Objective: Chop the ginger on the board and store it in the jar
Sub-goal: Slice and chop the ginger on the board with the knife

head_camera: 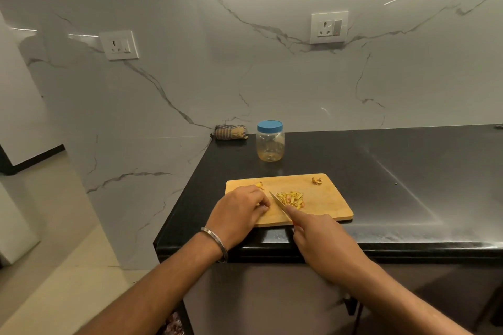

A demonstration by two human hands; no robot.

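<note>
One rectangular wooden cutting board [321, 198], pale, round-cornered, is lying on a glossy black speckled countertop [394, 171]. One heap of chopped ginger [290, 198], yellow slivers, is sitting mid-board; two loose scraps are lying near the far edge, one at the left [260, 185], one at the right [317, 180]. One clear plastic jar [270, 144], blue lid on, is standing behind the board, apart from it. One folded checked cloth [230, 132] is resting against the veined marble wall. Two white sockets are showing on that wall.

Left hand [241, 208], one metal bangle [215, 243] at the wrist, is resting knuckles-up on the board's left part, fingers curled under; whether anything is pinched beneath cannot be told. Right hand [317, 236] is gripping one knife [279, 202], forefinger stretched along the spine, blade tip touching the heap's left side.
</note>
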